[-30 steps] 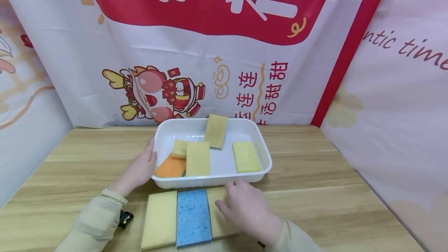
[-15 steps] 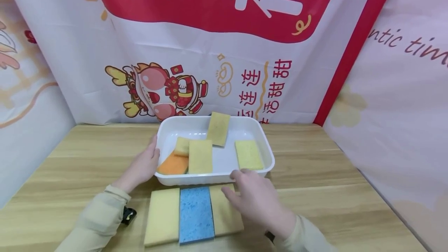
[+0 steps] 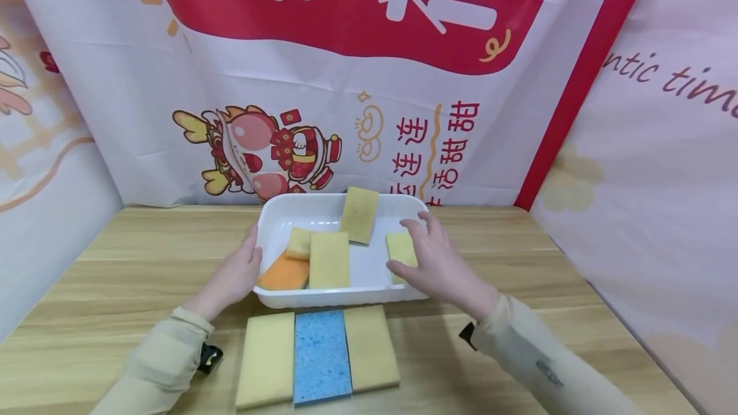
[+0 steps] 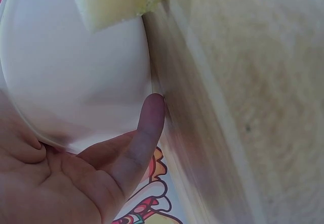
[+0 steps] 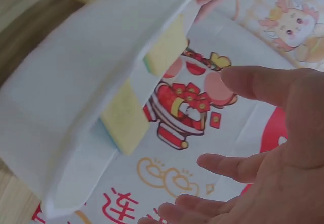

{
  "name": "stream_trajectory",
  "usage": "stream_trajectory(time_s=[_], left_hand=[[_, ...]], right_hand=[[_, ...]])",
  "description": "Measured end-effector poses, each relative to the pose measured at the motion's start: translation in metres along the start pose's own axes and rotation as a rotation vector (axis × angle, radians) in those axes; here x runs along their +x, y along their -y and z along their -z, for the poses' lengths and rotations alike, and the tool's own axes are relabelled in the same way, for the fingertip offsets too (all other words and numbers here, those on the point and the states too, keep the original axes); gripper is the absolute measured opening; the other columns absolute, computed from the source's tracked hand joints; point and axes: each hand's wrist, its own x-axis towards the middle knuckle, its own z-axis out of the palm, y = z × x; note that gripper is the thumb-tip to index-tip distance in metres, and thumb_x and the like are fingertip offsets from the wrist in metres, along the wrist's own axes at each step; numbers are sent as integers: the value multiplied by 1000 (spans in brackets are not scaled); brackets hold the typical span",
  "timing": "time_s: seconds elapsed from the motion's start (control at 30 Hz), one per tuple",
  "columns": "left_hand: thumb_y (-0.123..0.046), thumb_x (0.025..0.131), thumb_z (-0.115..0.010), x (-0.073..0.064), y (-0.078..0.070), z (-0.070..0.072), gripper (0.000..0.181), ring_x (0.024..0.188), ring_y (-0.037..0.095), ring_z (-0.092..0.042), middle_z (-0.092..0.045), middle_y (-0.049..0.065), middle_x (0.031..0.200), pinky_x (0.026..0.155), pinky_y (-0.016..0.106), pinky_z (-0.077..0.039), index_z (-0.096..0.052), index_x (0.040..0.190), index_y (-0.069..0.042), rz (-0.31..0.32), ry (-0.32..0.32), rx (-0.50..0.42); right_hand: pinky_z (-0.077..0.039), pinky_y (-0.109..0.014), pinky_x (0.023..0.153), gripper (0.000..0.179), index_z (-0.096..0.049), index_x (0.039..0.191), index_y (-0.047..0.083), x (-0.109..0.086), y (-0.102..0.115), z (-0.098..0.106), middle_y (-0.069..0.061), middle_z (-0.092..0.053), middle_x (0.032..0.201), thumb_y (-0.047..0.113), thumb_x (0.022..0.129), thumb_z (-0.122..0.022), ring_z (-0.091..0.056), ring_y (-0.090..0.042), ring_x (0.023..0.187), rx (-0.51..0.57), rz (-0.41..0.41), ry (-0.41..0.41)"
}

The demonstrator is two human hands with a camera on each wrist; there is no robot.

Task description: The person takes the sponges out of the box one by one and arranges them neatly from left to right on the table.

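My left hand [image 3: 233, 274] rests against the left side of a white plastic tray [image 3: 340, 298], its fingers stretched along the outer wall in the left wrist view. My right hand [image 3: 441, 264] hovers over the tray's right end with fingers spread, holding nothing. Partly hidden beneath it lies a pale yellow-green sponge [image 3: 396, 247]. Also in the tray are an orange sponge [image 3: 284, 273], a small yellow sponge [image 3: 298, 242] and a larger yellow sponge [image 3: 329, 260]. Another yellow sponge [image 3: 359, 213] leans on the back rim.
In front of the tray, a yellow sponge [image 3: 266, 358], a blue sponge [image 3: 321, 357] and a second yellow sponge [image 3: 371, 348] lie side by side on the wooden table [image 3: 519, 351]. A printed cloth [image 3: 277, 63] hangs right behind the tray.
My right hand has moved from the right-hand sponge of the front row, up and forward to above the tray's right end. My left hand stays at the tray's left side.
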Motion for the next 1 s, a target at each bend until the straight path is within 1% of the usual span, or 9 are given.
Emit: stream_trajectory(time_s=[0.13, 0.2, 0.33, 0.43, 0.5, 0.6, 0.67, 0.87, 1.0], left_hand=[[-25, 108, -20, -1, 0, 0, 59, 137, 50, -24, -16, 32, 155, 109, 62, -21, 4, 155, 0, 3, 5, 0], [-26, 108, -20, -1, -1, 0, 59, 137, 50, -25, -16, 32, 155, 109, 62, -21, 4, 155, 0, 5, 5, 4], [-26, 108, -20, 0, -1, 0, 59, 136, 50, -26, -18, 33, 153, 109, 62, -23, 5, 155, 0, 14, 11, 7], [-26, 108, -20, 0, -2, 1, 59, 136, 50, -26, -18, 33, 153, 109, 62, -23, 5, 155, 0, 16, 16, 9], [-26, 108, -20, 0, -2, 1, 59, 136, 50, -26, -18, 33, 153, 109, 62, -23, 5, 155, 0, 16, 20, 14], [-26, 108, -19, 1, -2, 1, 59, 136, 51, -26, -18, 33, 153, 109, 62, -23, 6, 155, 0, 12, 20, 11], [-26, 108, -19, 1, -2, 2, 59, 136, 51, -26, -18, 34, 153, 109, 62, -23, 6, 155, 0, 11, 20, 10], [-26, 109, -19, 1, -1, 3, 59, 137, 50, -24, -15, 32, 154, 109, 61, -22, 6, 155, 1, 12, 22, 9], [-26, 108, -19, 1, -1, 2, 59, 136, 50, -25, -17, 32, 154, 109, 61, -22, 6, 155, 1, 10, 22, 10]], right_hand=[[-30, -61, 108, 80, -39, 146, 2, 20, -4, 9, -30, -19, 152, 41, 86, -75, -21, -44, 139, -6, -81, 140], [-29, -61, 108, 82, -38, 147, 2, 31, -6, 14, -31, -19, 152, 43, 86, -75, -20, -43, 139, -2, -98, 199], [-34, -59, 106, 87, -37, 149, 5, 51, -8, 22, -24, -30, 152, 50, 85, -73, -31, -39, 137, 64, -174, 359], [-36, -58, 104, 88, -35, 150, 8, 64, -10, 27, -15, -36, 152, 54, 85, -71, -38, -34, 135, 159, -287, 487], [-36, -60, 104, 89, -33, 152, 10, 72, -12, 27, -12, -34, 154, 54, 85, -71, -37, -34, 136, 207, -364, 548], [-36, -63, 102, 92, -31, 153, 8, 83, -13, 27, -13, -30, 156, 53, 84, -72, -35, -36, 137, 225, -426, 591], [-38, -64, 101, 94, -31, 153, 7, 88, -14, 24, -14, -30, 156, 52, 83, -74, -35, -37, 137, 211, -440, 616], [-43, -62, 96, 94, -33, 153, 9, 99, -20, 7, -15, -38, 151, 50, 81, -77, -37, -41, 134, 109, -414, 693], [-44, -63, 94, 92, -31, 154, 8, 102, -23, -2, -16, -37, 152, 47, 83, -76, -37, -45, 133, 67, -408, 703]])
